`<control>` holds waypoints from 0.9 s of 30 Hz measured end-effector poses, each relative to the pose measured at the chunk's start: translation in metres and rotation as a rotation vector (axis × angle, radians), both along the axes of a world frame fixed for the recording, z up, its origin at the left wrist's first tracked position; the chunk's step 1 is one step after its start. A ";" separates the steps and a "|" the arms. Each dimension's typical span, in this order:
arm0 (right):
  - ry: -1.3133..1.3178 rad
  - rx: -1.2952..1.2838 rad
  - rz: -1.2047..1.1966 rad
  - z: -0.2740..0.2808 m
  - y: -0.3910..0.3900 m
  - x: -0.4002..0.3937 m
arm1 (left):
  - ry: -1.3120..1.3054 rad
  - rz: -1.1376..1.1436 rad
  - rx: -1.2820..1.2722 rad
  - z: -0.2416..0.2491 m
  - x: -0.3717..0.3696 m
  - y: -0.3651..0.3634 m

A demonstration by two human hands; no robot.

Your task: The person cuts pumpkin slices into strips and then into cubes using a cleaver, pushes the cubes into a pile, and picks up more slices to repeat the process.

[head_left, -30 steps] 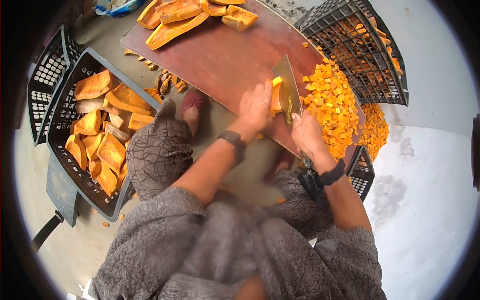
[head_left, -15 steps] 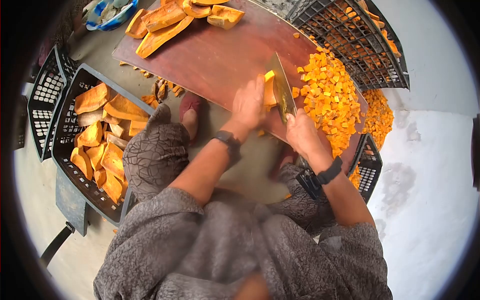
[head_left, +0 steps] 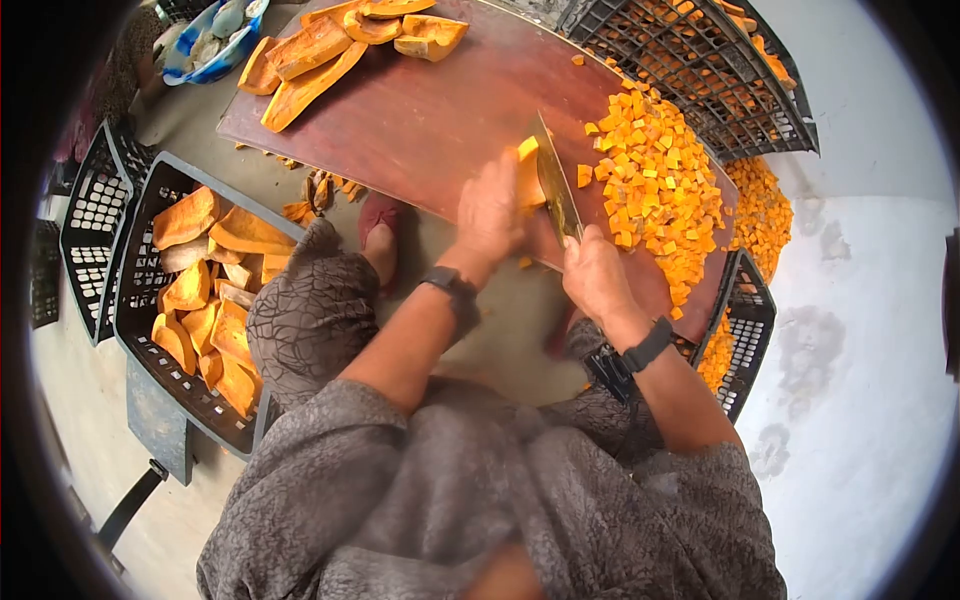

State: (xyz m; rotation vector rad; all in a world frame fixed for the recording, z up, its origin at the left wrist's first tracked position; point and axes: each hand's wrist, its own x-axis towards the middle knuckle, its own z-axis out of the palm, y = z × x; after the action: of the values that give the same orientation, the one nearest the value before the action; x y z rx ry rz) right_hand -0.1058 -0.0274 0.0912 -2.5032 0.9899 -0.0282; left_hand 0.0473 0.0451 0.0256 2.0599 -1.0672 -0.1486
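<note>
My right hand (head_left: 597,275) is closed round the handle of a wide-bladed cleaver (head_left: 556,185), whose blade stands on edge against an orange piece of pumpkin (head_left: 530,178). On the other side of that piece, my left hand (head_left: 490,208) presses it against the dark red board (head_left: 430,130); the fingertips are partly hidden. To the right of the blade lies a heap of pumpkin cubes (head_left: 655,185). Several long pumpkin slices (head_left: 315,60) rest at the board's far left corner.
On the left, a black crate (head_left: 135,300) holds large pumpkin pieces. Another crate (head_left: 690,80) leans at the upper right, beside more cubes (head_left: 760,215) beyond the board. A crate (head_left: 748,335) stands at the lower right. Peel scraps (head_left: 320,190) lie on the floor near a foot.
The view has shifted slightly, with the crates and board displaced in the picture. Both hands and the cleaver appear a little further left, still at the same pumpkin piece.
</note>
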 end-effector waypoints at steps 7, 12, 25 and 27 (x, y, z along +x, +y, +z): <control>0.033 0.035 -0.054 0.015 0.003 0.012 | -0.016 0.004 -0.010 0.008 -0.002 0.003; 0.112 0.034 0.029 0.032 0.004 0.010 | 0.031 -0.037 0.035 -0.003 0.001 0.002; -0.068 -0.041 0.037 -0.007 -0.010 0.043 | -0.048 -0.014 -0.068 -0.004 0.008 -0.001; -0.117 -0.035 -0.005 -0.003 -0.012 0.041 | 0.055 -0.035 0.046 0.001 0.011 -0.002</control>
State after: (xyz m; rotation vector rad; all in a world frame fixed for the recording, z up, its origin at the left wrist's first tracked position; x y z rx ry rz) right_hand -0.0652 -0.0398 0.0885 -2.4991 0.9555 -0.1922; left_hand 0.0586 0.0436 0.0271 2.0669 -1.0753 -0.2476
